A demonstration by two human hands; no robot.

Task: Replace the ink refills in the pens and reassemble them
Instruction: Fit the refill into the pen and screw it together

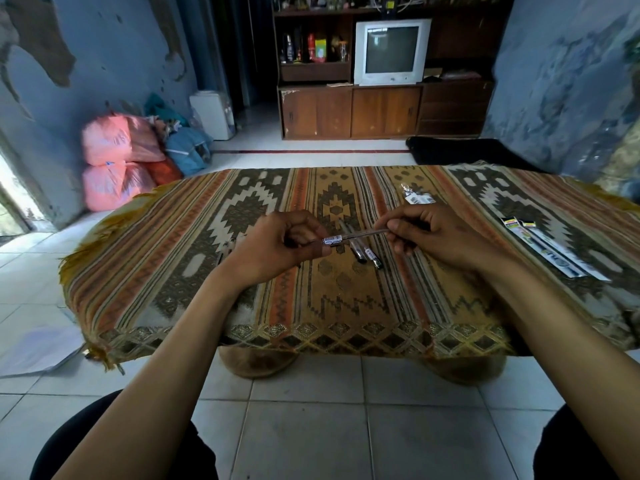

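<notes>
Left hand (pixel 277 242) curled round labelled end of clear pen (pixel 353 236); right hand (pixel 433 233) pinches other end, pen held level above patterned cloth (pixel 180 271). I judge step: unscrewing or pulling barrel apart (tip hidden by fingers, so possibly rejoining). Next move calls for steady twist, straight pull. Two more pens (pixel 367 252) lie beneath; refill packets (pixel 550 249) right. Tiled room, television (pixel 391 51) beyond.

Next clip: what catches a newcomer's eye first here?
Both hands meet mid-frame above the patterned tablecloth: the left hand and right hand grip opposite ends of a clear pen. Two more pens lie under it, with refill packets at the right.
</notes>
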